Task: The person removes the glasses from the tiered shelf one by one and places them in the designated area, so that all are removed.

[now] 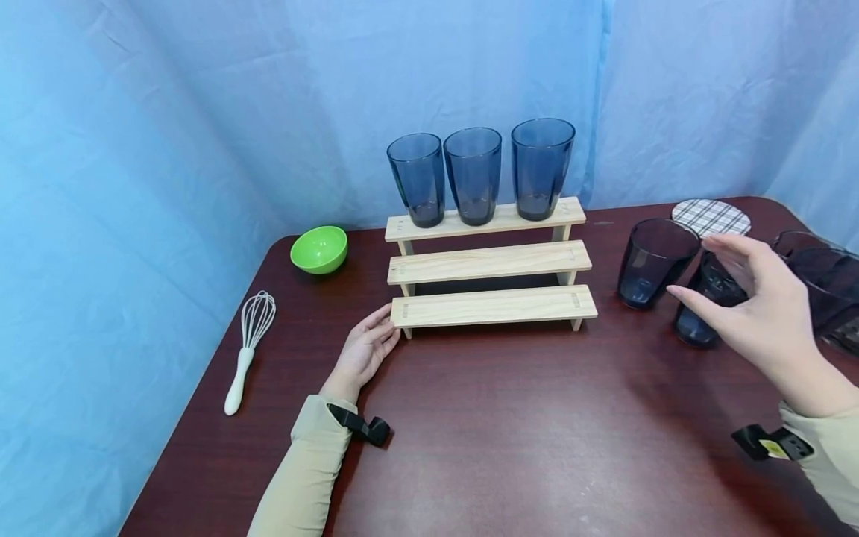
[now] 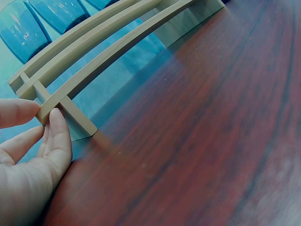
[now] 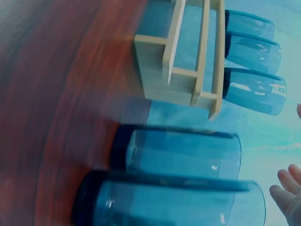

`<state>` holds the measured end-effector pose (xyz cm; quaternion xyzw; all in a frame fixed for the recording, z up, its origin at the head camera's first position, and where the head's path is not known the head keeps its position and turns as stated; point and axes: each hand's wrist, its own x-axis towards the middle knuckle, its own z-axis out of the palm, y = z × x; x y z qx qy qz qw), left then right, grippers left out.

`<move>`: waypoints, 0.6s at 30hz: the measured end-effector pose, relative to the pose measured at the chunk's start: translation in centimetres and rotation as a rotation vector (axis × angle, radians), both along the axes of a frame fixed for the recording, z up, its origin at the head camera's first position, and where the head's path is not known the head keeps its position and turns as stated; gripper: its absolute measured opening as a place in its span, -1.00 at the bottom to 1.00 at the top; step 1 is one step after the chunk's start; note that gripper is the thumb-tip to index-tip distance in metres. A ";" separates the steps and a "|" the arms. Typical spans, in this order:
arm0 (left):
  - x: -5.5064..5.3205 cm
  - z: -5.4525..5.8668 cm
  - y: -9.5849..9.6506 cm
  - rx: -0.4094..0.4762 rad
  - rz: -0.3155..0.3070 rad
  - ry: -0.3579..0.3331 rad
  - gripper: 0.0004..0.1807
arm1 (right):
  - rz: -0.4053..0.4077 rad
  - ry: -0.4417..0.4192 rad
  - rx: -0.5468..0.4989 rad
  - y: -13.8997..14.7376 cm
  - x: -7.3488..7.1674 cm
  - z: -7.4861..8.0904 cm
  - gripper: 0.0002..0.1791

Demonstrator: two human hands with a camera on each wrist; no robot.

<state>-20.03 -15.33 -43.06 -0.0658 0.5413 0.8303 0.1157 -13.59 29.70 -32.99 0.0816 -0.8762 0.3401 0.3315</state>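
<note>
The dark bench [image 1: 496, 425] is like a big clock face. The wooden rack [image 1: 490, 265] stands on it at twelve o'clock. Three blue glasses [image 1: 473, 175] stand in a row on its top step. The loose glasses [image 1: 640, 268] are at two o'clock, close together. A bump from the side could knock one loose glass into the next. A hard tug on the rack could make the top glasses tip, since that step is thin. The right hand [image 1: 772, 306], near three o'clock, hangs by the loose glasses with thumb and fingers wide apart, like a C. It seems to hold nothing; I can't tell if the thumb touches glass. The left hand [image 1: 362, 350], at ten o'clock, reaches forward and pinches the left end of the lowest step.
</note>
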 end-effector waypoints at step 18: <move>0.1 0.0 0.0 0.001 0.007 -0.002 -0.42 | 0.125 -0.019 -0.127 -4.8 -3.1 0.5 -0.21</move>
